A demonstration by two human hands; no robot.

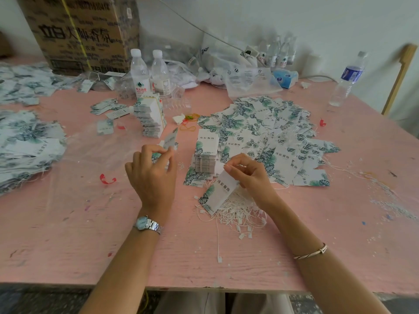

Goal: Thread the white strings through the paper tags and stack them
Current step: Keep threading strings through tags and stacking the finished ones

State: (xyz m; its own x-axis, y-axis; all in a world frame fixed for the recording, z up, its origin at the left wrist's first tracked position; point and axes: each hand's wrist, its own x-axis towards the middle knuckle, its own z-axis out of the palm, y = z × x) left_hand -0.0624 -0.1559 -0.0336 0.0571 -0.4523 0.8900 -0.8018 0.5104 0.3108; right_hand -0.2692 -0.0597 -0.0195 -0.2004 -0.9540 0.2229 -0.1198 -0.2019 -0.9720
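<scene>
My left hand [153,172] holds a small bunch of leaf-printed paper tags [170,139] upright between fingers and thumb. My right hand [247,171] pinches the top end of one tag [221,192], which hangs tilted over a loose heap of white strings [238,215]. Just beyond my hands stands a neat stack of tags [207,152]. A wide scatter of strung tags [272,132] spreads behind and to the right of that stack.
A pink table [90,234] carries banded tag bundles [150,117], water bottles [139,73], a cardboard box [79,32], plastic bags [244,78], and more tag piles at the left [25,146]. Another bottle [347,80] stands far right. Red clips [107,179] and rubber bands [188,128] lie about.
</scene>
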